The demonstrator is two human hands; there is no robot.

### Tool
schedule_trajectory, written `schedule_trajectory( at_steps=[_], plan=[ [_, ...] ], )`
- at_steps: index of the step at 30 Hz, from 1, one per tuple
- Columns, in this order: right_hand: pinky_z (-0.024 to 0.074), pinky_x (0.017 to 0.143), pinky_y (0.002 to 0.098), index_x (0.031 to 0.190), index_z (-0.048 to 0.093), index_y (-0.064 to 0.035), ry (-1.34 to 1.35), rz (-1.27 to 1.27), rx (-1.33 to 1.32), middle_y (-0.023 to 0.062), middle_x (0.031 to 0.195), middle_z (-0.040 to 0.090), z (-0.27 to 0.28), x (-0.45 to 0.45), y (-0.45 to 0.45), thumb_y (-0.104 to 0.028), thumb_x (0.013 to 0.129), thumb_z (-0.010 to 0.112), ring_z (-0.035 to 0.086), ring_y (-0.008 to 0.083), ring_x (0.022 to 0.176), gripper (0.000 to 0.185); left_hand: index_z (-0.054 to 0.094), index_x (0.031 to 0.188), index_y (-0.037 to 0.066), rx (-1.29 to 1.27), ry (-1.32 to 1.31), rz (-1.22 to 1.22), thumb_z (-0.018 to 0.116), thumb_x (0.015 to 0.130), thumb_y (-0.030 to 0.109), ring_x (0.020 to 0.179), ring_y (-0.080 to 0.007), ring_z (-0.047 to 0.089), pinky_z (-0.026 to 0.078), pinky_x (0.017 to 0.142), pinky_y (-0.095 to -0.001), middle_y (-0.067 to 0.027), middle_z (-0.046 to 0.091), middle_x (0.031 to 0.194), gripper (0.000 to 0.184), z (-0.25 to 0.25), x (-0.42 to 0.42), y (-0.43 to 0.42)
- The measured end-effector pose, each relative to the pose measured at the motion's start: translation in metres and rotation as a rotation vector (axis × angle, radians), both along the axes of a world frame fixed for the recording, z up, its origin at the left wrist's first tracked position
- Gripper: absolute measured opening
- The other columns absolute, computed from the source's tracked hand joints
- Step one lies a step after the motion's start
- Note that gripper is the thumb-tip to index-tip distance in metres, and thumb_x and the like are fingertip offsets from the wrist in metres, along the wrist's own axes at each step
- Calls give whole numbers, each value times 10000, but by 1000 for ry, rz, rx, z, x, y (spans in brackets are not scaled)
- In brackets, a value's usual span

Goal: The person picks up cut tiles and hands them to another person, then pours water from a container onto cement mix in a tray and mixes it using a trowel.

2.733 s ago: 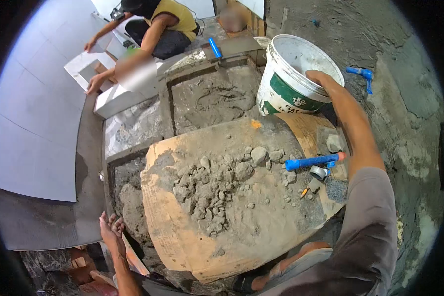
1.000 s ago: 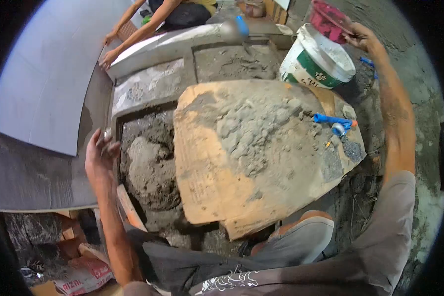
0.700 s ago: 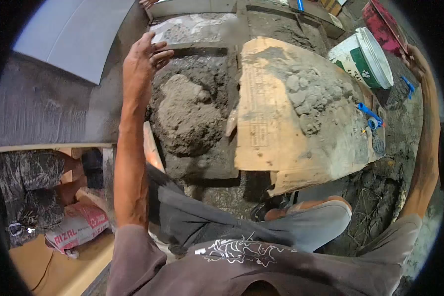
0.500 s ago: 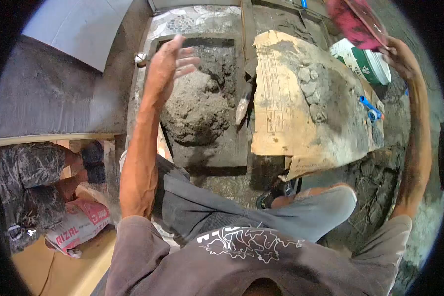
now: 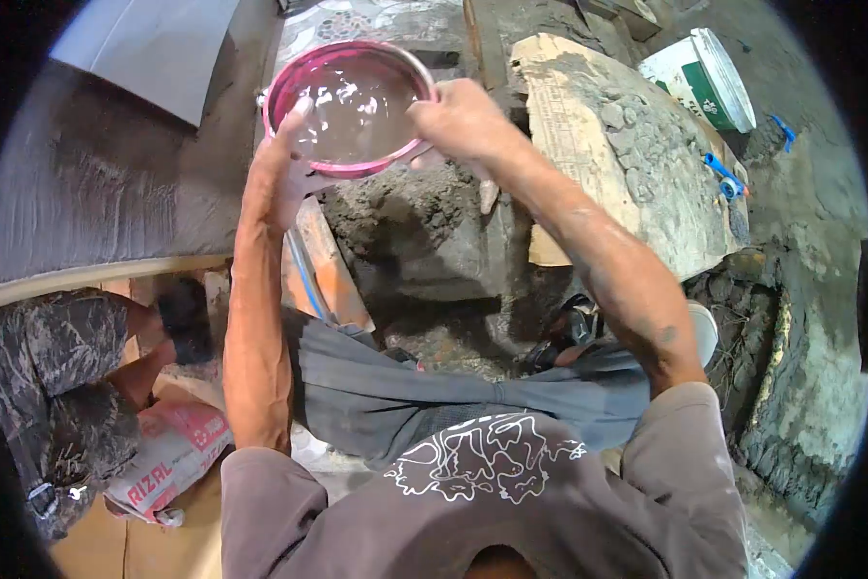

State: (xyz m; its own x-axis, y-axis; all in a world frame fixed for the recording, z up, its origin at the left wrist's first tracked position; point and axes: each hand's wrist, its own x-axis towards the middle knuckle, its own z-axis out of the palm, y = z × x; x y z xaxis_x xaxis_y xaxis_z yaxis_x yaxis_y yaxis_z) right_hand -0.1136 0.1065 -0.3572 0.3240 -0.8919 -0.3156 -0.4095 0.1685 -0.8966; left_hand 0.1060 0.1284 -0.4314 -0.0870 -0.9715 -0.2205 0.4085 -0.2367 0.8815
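Pink basin [image 5: 361, 172], upper left of centre in the frame, holding murky grey-brown liquid [image 5: 361, 111]. The left hand [image 5: 285, 159] grasps the left rim, thumb hooked over the edge; the right hand [image 5: 458, 121] grips the opposite rim. A rough grey mound [image 5: 395, 214] shows below the basin; whether they touch cannot be told. For sound handling, keep both grips opposed, the wrists even and the rim level, since uneven lifting would probably slosh the load; any tilt should be slow and shared between the hands.
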Motion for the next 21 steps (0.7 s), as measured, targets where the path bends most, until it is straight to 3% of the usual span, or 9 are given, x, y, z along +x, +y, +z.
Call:
schedule_trajectory(
  at_steps=[2, 4, 5, 8, 9, 11, 13, 17, 21],
  plan=[
    [582, 597, 295, 1055, 585, 141, -18, 34, 8, 174, 849, 671, -55, 16, -12, -160, 878, 490, 673, 180, 655, 362, 478, 1286, -16, 24, 19, -11, 537, 923, 395, 1038, -273, 628, 539, 863, -470, -172, 606, 1183, 551, -31, 26, 2],
    [568, 588, 320, 879, 659, 124, -102, -1, 1, 175, 724, 693, -72, 29, 0, -171, 807, 499, 684, 202, 591, 343, 537, 1218, -11, 112, 91, 56, 571, 892, 277, 1013, -278, 630, 531, 874, -451, -164, 619, 1153, 437, -35, 35, 12],
    [558, 712, 368, 891, 668, 100, -96, -44, 68, 222, 765, 692, -75, 34, 6, -288, 840, 514, 706, 249, 700, 420, 544, 1209, -9, 129, 103, 66, 574, 888, 269, 1006, -276, 630, 527, 874, -448, -160, 623, 1143, 426, -44, 44, 12],
    [518, 834, 454, 966, 635, 123, 115, -165, -164, 310, 894, 670, -121, 13, 9, -386, 865, 516, 695, 316, 876, 532, 557, 1186, -16, 169, 102, 90, 575, 876, 236, 987, -264, 632, 518, 858, -418, -146, 635, 1109, 400, -62, 68, 6],
    [463, 907, 496, 1033, 597, 144, 472, -277, -133, 367, 1024, 617, -113, 10, 12, -428, 870, 513, 631, 390, 1006, 601, 559, 1180, -21, 118, 58, 78, 572, 875, 241, 980, -255, 636, 522, 846, -406, -144, 638, 1093, 402, -68, 75, 2],
    [456, 886, 515, 1082, 562, 151, 872, -425, -312, 355, 1143, 553, -159, -19, 11, -410, 871, 527, 572, 428, 1059, 601, 562, 1177, -18, 57, -39, 98, 577, 863, 245, 960, -240, 635, 520, 833, -387, -135, 638, 1085, 410, -74, 78, 1],
    [452, 887, 548, 1244, 426, 149, 1060, -500, -241, 315, 1248, 458, -216, -56, 1, -415, 872, 566, 480, 465, 1159, 690, 555, 1191, -21, 83, 16, 79, 590, 858, 238, 971, -262, 631, 512, 844, -396, -139, 637, 1109, 423, -76, 78, -4],
    [471, 917, 506, 1264, 390, 156, 1005, -581, -80, 304, 1234, 479, -277, -92, -18, -345, 858, 618, 508, 445, 1148, 684, 547, 1184, 2, 98, 18, 59, 583, 857, 246, 966, -263, 631, 510, 860, -411, -131, 629, 1120, 410, -82, 82, -12],
    [482, 930, 470, 1219, 412, 154, 1028, -558, -37, 297, 1237, 488, -280, -94, -30, -253, 829, 637, 528, 436, 1143, 607, 530, 1196, 35, 137, 1, 64, 574, 855, 237, 1000, -252, 615, 499, 892, -437, -109, 611, 1130, 399, -85, 83, -19]
  ],
)
